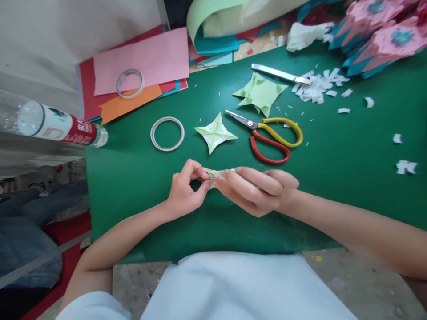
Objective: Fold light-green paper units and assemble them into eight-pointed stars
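Note:
Near the front of the green table, my left hand (188,189) pinches one end of a light green folded paper piece (217,173). My right hand (255,189) closes over its other end, so much of the paper is hidden by fingers. Just beyond my hands lies a green four-pointed paper star (216,133) with pale patches. Scissors (267,133) with one yellow and one red handle rest to its right, blades pointing left. Farther back are stacked green paper stars (262,93). A tape roll (167,134) lies flat to the left of the single star.
A plastic bottle (66,124) lies on its side at the left edge. Coloured paper sheets (160,58) carry a second tape roll (130,83). Tweezers (280,74) lie by a heap of white paper bits (318,86). Pink and blue paper flowers (380,31) stand at back right.

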A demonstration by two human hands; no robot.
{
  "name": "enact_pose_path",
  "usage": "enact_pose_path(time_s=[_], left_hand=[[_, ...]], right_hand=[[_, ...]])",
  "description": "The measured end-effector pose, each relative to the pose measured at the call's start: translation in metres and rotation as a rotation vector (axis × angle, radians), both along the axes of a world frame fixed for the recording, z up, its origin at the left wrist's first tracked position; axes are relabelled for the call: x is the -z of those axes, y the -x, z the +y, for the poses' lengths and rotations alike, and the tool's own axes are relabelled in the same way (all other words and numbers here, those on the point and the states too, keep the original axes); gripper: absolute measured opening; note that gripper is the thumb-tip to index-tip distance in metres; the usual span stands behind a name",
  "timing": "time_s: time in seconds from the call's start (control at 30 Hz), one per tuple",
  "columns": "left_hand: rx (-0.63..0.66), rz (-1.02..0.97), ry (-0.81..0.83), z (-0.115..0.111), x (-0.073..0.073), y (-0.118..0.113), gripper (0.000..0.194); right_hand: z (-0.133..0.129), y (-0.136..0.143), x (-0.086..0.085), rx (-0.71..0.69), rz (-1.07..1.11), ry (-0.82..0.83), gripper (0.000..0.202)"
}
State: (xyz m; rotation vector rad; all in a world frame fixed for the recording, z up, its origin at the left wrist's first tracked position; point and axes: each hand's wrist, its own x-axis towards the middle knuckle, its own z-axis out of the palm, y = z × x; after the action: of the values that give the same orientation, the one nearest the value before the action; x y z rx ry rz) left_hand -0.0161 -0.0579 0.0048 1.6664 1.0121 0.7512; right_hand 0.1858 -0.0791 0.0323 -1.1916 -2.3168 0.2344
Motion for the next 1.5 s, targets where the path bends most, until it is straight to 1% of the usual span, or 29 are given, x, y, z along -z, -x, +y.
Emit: enact_pose_path(time_s=[0.03, 0.07, 0.1, 0.13, 0.17, 0.2, 0.23, 0.27, 0.3, 0.37, 0.4, 0.47, 0.5, 0.6, 0.7, 0.8, 0.93, 1.03, 1.17, 1.27, 1.37, 1.5], left_hand=[[-0.004, -0.002, 0.011, 0.0, 0.0, 0.0, 0.024], [-0.007, -0.004, 0.022, 0.001, 0.0, 0.0, 0.024], [-0.005, -0.006, 0.033, 0.001, 0.0, 0.0, 0.024], [0.001, -0.009, 0.044, 0.001, 0.0, 0.001, 0.024], [0.007, -0.013, 0.055, 0.001, 0.0, 0.001, 0.024], [0.009, -0.018, 0.067, 0.002, 0.001, 0.002, 0.024], [0.005, -0.025, 0.08, 0.002, 0.001, 0.002, 0.024], [-0.002, -0.032, 0.092, 0.002, 0.001, 0.003, 0.024], [-0.012, -0.04, 0.103, 0.003, 0.001, 0.003, 0.024], [-0.024, -0.055, 0.12, 0.003, 0.0, 0.004, 0.023], [-0.023, -0.063, 0.124, 0.003, 0.0, 0.004, 0.022], [-0.013, -0.08, 0.122, 0.004, -0.001, 0.004, 0.02], [-0.008, -0.086, 0.12, 0.004, -0.002, 0.004, 0.02], [0.004, -0.101, 0.124, 0.006, -0.002, 0.003, 0.02], [-0.007, -0.128, 0.139, 0.007, -0.002, 0.002, 0.022], [-0.02, -0.13, 0.152, 0.007, -0.001, 0.002, 0.021], [0.058, -0.102, 0.165, 0.008, -0.002, 0.006, 0.023], [0.128, -0.07, 0.169, 0.009, -0.004, 0.008, 0.023], [0.196, -0.049, 0.156, 0.009, -0.004, 0.009, 0.02], [0.185, -0.042, 0.142, 0.008, -0.003, 0.009, 0.019], [0.162, -0.007, 0.13, 0.008, -0.003, 0.008, 0.026], [0.184, 0.034, 0.107, 0.01, -0.005, 0.008, 0.031]], right_hand=[[0.0, -0.002, -0.002, -0.01, 0.001, 0.063, 0.008], [0.0, -0.004, -0.003, -0.01, -0.002, 0.061, 0.006], [-0.001, -0.006, -0.003, 0.003, -0.001, -0.013, 0.006], [-0.002, -0.008, -0.001, 0.032, 0.005, -0.143, 0.008], [-0.003, -0.009, 0.001, 0.082, 0.015, -0.283, 0.011], [-0.004, -0.01, 0.003, 0.144, 0.024, -0.379, 0.015], [-0.003, -0.011, 0.005, 0.2, 0.033, -0.395, 0.018], [-0.003, -0.011, 0.007, 0.236, 0.051, -0.344, 0.019], [-0.001, -0.01, 0.009, 0.244, 0.079, -0.241, 0.018], [0.002, -0.009, 0.01, 0.197, 0.176, -0.009, 0.015], [0.004, -0.008, 0.011, 0.164, 0.234, 0.077, 0.015], [0.006, -0.007, 0.012, 0.118, 0.338, 0.194, 0.016], [0.007, -0.006, 0.013, 0.107, 0.377, 0.223, 0.017], [0.007, -0.006, 0.016, 0.082, 0.42, 0.226, 0.016], [0.007, -0.006, 0.018, 0.052, 0.411, 0.198, 0.014], [0.007, -0.006, 0.018, 0.019, 0.402, 0.212, 0.012], [0.006, -0.005, 0.016, -0.038, 0.393, 0.292, 0.009], [0.003, -0.003, 0.016, -0.065, 0.386, 0.36, 0.011], [0.001, -0.001, 0.018, -0.064, 0.387, 0.399, 0.016], [0.001, 0.0, 0.019, -0.043, 0.43, 0.446, 0.02], [0.003, -0.001, 0.018, -0.026, 0.516, 0.523, 0.02], [0.005, -0.003, 0.016, -0.009, 0.603, 0.595, 0.022]])
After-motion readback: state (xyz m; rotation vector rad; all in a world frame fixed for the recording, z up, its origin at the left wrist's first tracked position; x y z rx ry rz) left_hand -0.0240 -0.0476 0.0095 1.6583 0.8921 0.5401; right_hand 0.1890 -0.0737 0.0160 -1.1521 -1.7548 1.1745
